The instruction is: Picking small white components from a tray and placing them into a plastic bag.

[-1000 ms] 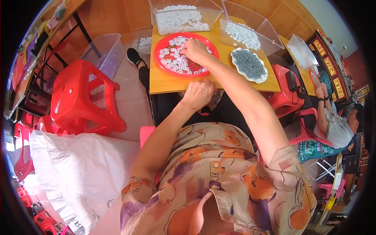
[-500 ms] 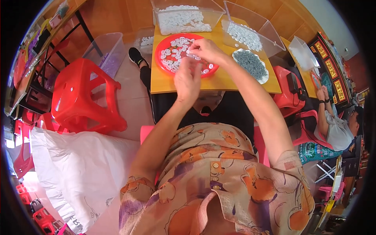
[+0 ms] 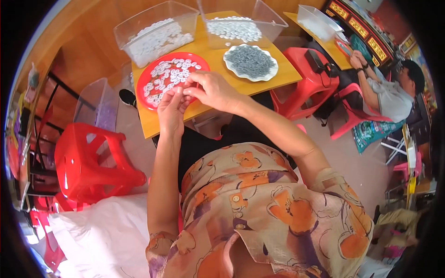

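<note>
A round red tray [image 3: 143,81] on the yellow table [image 3: 150,125] holds many small white oval pieces [image 3: 162,69]. My left hand [image 3: 170,111] and my right hand [image 3: 211,90] meet fingertip to fingertip over the tray's near right rim. Both are closed in a pinch, and whatever lies between the fingertips is too small and covered to make out. To the right of the tray, a white scalloped plate [image 3: 228,59] carries a heap of small grey pieces [image 3: 250,62].
Two clear bins, the left bin [image 3: 121,38] and the right bin [image 3: 273,19], hold white pieces behind the tray. A red stool [image 3: 74,162] and a white sack [image 3: 97,227] stand at left. Another red stool [image 3: 296,69] adjoins the table's right side. Another person [image 3: 394,99] sits at far right.
My hands, earlier apart over the tray with the left one blurred, have come together fingertip to fingertip at its near rim. The view has turned, putting the table further left.
</note>
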{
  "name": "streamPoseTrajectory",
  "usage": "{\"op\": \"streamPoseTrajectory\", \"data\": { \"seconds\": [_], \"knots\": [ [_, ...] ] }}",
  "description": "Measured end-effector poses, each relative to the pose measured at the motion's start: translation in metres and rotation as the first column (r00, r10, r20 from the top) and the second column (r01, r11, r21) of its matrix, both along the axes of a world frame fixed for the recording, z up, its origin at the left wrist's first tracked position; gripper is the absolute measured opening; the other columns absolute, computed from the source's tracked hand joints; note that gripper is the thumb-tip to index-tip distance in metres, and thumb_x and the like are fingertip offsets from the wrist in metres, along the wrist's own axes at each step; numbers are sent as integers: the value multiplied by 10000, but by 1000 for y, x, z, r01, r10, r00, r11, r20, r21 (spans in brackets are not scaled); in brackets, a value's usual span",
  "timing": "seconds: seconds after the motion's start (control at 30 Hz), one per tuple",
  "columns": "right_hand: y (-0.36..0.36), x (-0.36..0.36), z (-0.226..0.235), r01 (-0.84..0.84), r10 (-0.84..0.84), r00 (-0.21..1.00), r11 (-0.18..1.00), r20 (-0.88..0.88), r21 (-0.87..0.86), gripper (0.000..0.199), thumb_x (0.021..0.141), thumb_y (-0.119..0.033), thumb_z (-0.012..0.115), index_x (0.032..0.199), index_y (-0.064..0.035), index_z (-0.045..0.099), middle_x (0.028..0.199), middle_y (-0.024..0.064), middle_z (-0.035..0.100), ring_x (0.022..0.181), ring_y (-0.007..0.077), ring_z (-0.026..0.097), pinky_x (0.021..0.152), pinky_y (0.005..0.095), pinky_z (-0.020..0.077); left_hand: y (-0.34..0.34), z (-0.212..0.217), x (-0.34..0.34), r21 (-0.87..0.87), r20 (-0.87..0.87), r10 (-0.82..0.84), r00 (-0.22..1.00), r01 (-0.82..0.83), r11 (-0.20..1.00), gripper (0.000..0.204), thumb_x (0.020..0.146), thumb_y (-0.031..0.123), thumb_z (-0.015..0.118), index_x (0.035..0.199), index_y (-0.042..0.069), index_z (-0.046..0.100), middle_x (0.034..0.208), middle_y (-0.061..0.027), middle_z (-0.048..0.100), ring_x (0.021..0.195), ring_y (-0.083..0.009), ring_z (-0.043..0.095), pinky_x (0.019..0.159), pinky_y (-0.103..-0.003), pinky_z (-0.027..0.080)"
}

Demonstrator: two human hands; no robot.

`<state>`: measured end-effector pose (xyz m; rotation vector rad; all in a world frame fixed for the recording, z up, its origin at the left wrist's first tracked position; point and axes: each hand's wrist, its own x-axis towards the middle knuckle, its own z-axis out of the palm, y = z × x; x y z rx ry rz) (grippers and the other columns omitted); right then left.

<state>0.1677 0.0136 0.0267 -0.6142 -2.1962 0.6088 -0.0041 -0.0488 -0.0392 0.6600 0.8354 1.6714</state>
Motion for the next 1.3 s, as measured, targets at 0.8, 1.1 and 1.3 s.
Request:
{"op": "streamPoseTrajectory", "data": {
  "seconds": [0.8,1.1,1.3],
  "knots": [
    [123,230,-44,491,-469,793,870,390,48,212,889,-127,819,1092,-68,798,941,129,757,905,273,738,843,413,570,-13,-14,42,-212,-102,-372,923,345,914,211,1066,136,684,1245,25,706,1156,-127,791,900,-131,755,769,-224,601],
    [148,224,-56,457,-438,776,886,454,73,124,863,-147,727,932,-90,813,931,171,758,899,360,738,800,465,572,-13,-4,54,-275,-170,-368,914,315,908,284,1054,162,703,1306,35,665,1193,-123,775,897,-123,731,787,-237,565],
    [146,204,-52,492,-479,807,869,346,54,256,936,-241,636,924,0,722,868,238,719,844,457,705,775,549,553,-17,-8,53,-269,-150,-333,931,286,920,286,1069,153,686,1333,51,645,1176,-101,767,865,-100,724,740,-190,556]
  ]
}}
